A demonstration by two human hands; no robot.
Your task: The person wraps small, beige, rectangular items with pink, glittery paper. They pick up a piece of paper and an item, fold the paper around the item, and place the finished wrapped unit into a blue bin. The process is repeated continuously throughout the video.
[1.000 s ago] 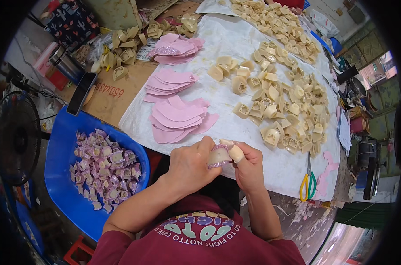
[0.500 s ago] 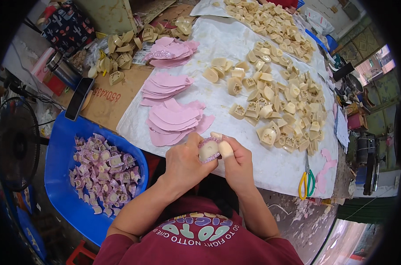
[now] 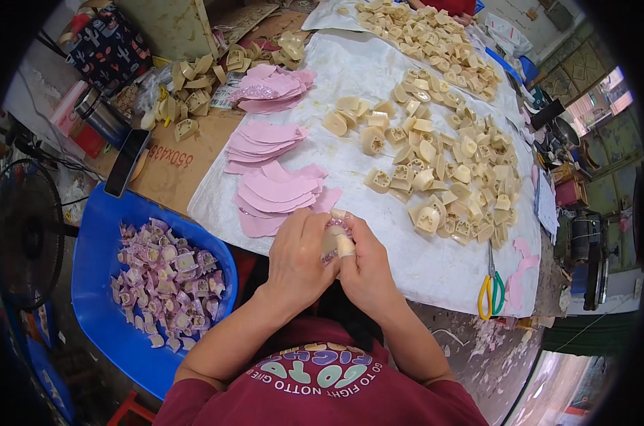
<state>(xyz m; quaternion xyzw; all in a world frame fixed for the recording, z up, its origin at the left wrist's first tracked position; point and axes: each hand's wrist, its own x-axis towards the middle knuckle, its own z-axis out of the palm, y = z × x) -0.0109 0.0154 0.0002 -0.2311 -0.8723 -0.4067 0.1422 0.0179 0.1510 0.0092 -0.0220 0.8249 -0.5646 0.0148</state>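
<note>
Between both hands, close to my body at the table's near edge, is a beige shoe heel (image 3: pixel 329 246) with glittery pink covering round its sides. My left hand (image 3: pixel 295 247) is closed round it from the left. My right hand (image 3: pixel 369 266) grips it from the right, its thumb pressed over the heel's face. Pale finger covers sit on that thumb and on a right fingertip. The fingers hide much of the heel. Just beyond the hands lies a fanned stack of curved pink pieces (image 3: pixel 276 192), with two more pink stacks behind it.
Loose beige heels (image 3: pixel 457 170) spread over the white-covered table (image 3: pixel 322 78). Scissors (image 3: pixel 491 291) with yellow and green handles lie at the right edge beside pink scraps (image 3: pixel 524 266). A blue tub (image 3: pixel 95 291) of pink-covered heels stands at left, near a black fan (image 3: pixel 24 234). Another person's hand shows at the far end.
My right hand has moved left and closed in on the heel, its thumb now across the heel's face. The heel is more covered by my fingers than before.
</note>
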